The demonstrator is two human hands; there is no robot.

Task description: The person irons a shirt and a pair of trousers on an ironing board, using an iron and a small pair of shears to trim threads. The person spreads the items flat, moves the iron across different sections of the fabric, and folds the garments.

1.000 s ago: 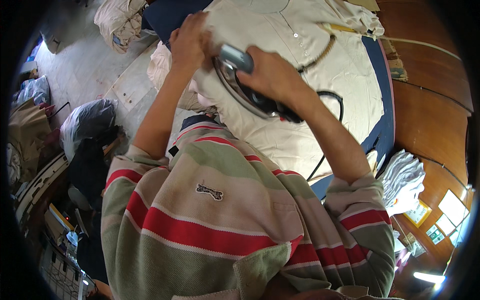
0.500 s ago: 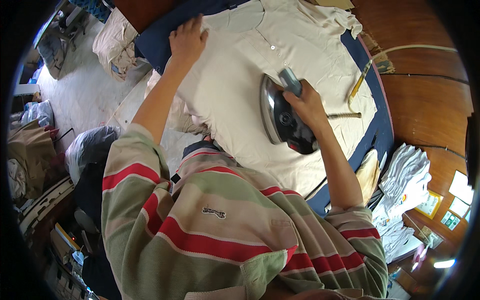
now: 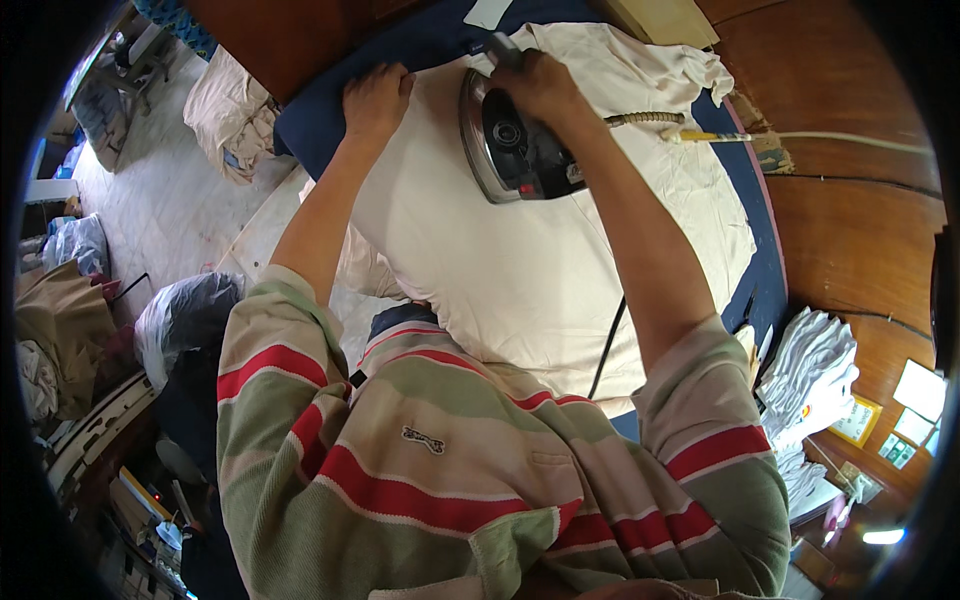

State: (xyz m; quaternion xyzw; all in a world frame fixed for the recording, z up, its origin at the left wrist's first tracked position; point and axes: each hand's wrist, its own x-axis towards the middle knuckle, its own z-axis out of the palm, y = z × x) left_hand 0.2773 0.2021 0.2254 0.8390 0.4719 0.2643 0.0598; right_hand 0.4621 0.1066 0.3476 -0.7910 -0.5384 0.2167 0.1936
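Note:
A cream shirt point(image 3: 540, 270) lies spread flat on a dark blue padded ironing table point(image 3: 320, 125). My right hand point(image 3: 535, 85) grips the handle of a black and silver iron point(image 3: 510, 150), which rests on the upper part of the shirt. My left hand point(image 3: 375, 100) presses flat on the shirt's left edge, just left of the iron. The iron's black cord point(image 3: 605, 345) trails down across the cloth toward my striped sweater point(image 3: 480, 470).
A stack of folded white garments point(image 3: 815, 365) sits at the right. A cream cloth pile point(image 3: 230, 115) lies on the floor at the upper left, with bags point(image 3: 185, 320) and clutter beside it. A cream hose point(image 3: 850, 140) crosses the wooden surface point(image 3: 850, 230) at the right.
My right hand has slid the iron up the shirt, away from me. My left hand has stayed pressed on the shirt's left edge.

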